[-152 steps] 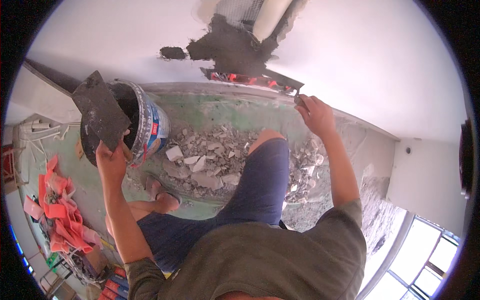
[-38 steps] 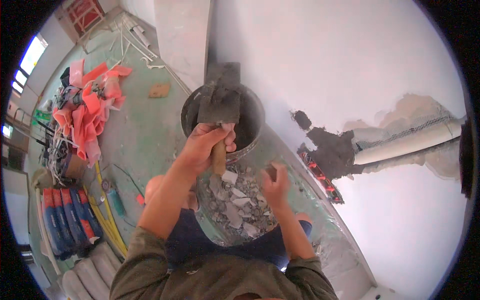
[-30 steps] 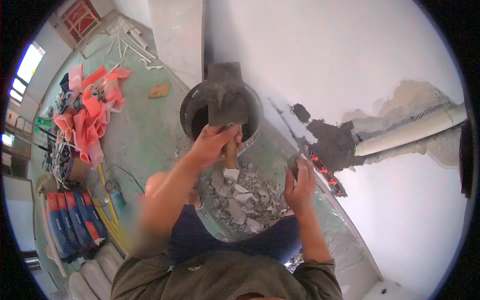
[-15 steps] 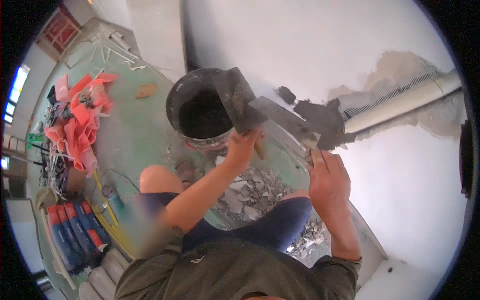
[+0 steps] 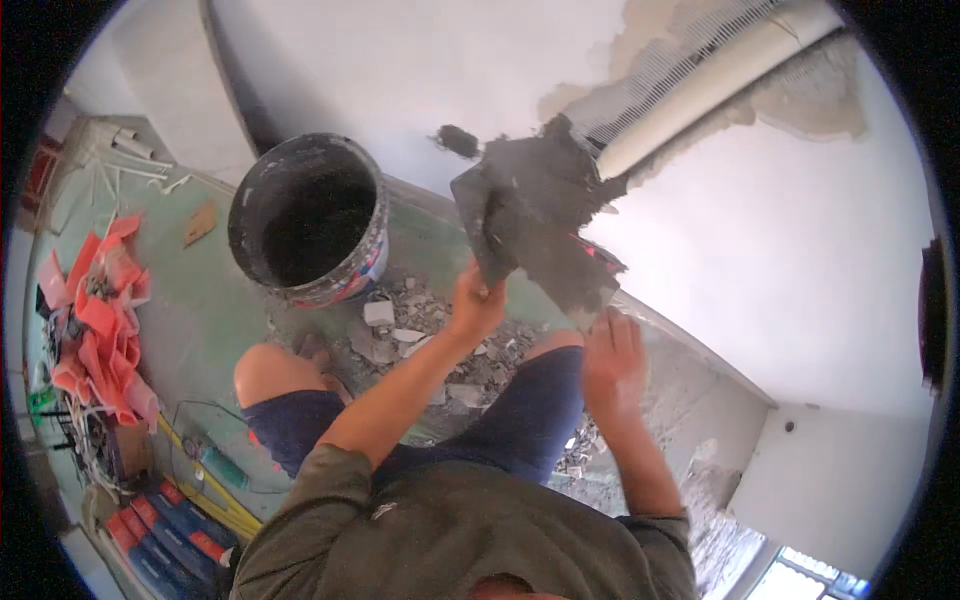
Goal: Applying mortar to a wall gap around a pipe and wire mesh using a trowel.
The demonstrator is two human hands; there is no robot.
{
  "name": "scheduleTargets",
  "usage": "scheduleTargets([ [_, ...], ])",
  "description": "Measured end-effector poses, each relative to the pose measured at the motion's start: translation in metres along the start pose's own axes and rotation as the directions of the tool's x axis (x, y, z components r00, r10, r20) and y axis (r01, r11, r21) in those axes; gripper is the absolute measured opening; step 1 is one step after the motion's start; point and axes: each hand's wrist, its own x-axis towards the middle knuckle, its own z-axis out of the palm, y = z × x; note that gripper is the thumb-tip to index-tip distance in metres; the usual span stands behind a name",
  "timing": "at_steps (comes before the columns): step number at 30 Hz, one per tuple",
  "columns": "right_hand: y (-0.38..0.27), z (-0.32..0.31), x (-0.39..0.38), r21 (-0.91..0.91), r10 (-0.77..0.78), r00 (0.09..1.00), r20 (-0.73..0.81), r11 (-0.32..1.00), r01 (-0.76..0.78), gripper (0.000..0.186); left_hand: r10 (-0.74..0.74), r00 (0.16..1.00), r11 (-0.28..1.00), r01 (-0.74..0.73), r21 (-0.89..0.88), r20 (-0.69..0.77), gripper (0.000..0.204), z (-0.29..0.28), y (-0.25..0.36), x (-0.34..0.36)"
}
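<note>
My left hand (image 5: 476, 303) is closed around the handle of a rectangular plastering trowel (image 5: 478, 222), its dark plate tilted up beside the wall. My right hand (image 5: 614, 352) grips a broad putty knife (image 5: 572, 276) by its near end. Dark wet mortar coats most of that blade, which lies over the lower edge of the mortar patch (image 5: 560, 165) on the white wall. Where blade, plate and patch meet, their edges are hard to tell apart. A white pipe (image 5: 715, 88) runs along the wall from the patch, with mesh beside it.
A bucket (image 5: 310, 215) with dark contents stands left of the trowel. Rubble (image 5: 405, 335) lies on the green floor between my knees. Farther left are crumpled pink sheets (image 5: 105, 325), a teal power tool (image 5: 222, 467) and blue-and-red packs (image 5: 165, 535).
The putty knife has gone from beside the trowel above the bucket's right rim to the wall patch. The trowel has moved away from the bucket toward the wall. My view has swung right.
</note>
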Motion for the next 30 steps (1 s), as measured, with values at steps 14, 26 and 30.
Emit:
scheduleTargets([
  [14,0.03,0.082,-0.067,0.376,0.35,0.918,-0.187,0.889,-0.262,0.03,-0.251,0.852,0.923,0.353,-0.15,0.46,0.013,0.042,0.011,-0.047],
  [26,0.116,0.117,-0.089,0.424,0.296,0.955,-0.027,0.868,-0.257,0.029,-0.45,0.769,0.817,0.56,-0.137,0.454,0.021,0.039,-0.019,-0.027],
  [30,0.147,0.139,-0.078,0.443,0.27,0.963,-0.01,0.865,-0.237,0.027,-0.578,0.73,0.767,0.639,-0.064,0.364,0.024,0.029,-0.016,-0.023],
])
